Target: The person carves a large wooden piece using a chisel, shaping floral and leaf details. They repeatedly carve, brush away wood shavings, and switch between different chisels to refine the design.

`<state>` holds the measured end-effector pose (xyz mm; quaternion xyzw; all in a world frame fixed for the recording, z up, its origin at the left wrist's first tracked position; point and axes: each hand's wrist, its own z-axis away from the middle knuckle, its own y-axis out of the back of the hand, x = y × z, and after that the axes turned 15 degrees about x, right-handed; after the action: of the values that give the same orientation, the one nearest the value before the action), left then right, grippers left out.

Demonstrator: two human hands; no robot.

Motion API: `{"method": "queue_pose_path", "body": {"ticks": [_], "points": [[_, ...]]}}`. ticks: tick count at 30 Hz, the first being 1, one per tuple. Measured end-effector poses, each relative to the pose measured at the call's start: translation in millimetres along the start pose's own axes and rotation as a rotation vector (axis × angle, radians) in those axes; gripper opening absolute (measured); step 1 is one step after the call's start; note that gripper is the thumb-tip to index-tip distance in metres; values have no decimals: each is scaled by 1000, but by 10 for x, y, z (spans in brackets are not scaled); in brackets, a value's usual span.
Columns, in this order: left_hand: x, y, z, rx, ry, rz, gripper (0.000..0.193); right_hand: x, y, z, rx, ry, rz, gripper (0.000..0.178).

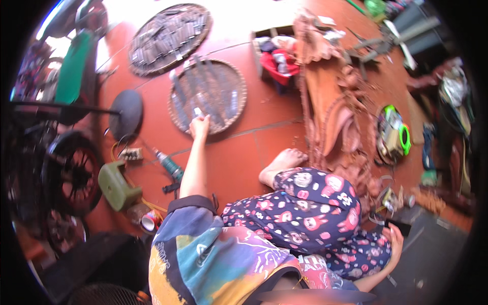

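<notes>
My left hand (200, 125) reaches over the near rim of a round woven tray (241, 107). Its fingers are closed on a small pale tool (197, 111), whose exact kind is blurred. Several long, narrow metal carving tools (216, 76) lie spread in that tray. My right hand (393, 243) is low on the right, beside my bent knee in patterned trousers. A flat black object (400, 227) lies at its fingertips; whether the fingers grip it cannot be made out. A large reddish carved wood piece (330, 117) lies in front of my legs, on the right.
A second round tray (170, 38), full of narrow tools, lies farther back. On the left are a green power drill (169, 165), an olive-green box-shaped thing (119, 185) and a motorbike wheel (73, 173). A box with red cloth (280, 63) stands beside the carving.
</notes>
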<state>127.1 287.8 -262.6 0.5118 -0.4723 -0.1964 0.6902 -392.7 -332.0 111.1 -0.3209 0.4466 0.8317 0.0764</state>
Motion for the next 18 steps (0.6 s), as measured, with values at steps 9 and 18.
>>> {"method": "queue_pose_path", "body": {"ticks": [9, 18], "points": [[273, -593, 162, -200, 147, 115, 39, -88, -14, 138, 87, -90, -91, 35], [74, -539, 12, -361, 225, 337, 38, -90, -63, 43, -6, -74, -103, 36]]}}
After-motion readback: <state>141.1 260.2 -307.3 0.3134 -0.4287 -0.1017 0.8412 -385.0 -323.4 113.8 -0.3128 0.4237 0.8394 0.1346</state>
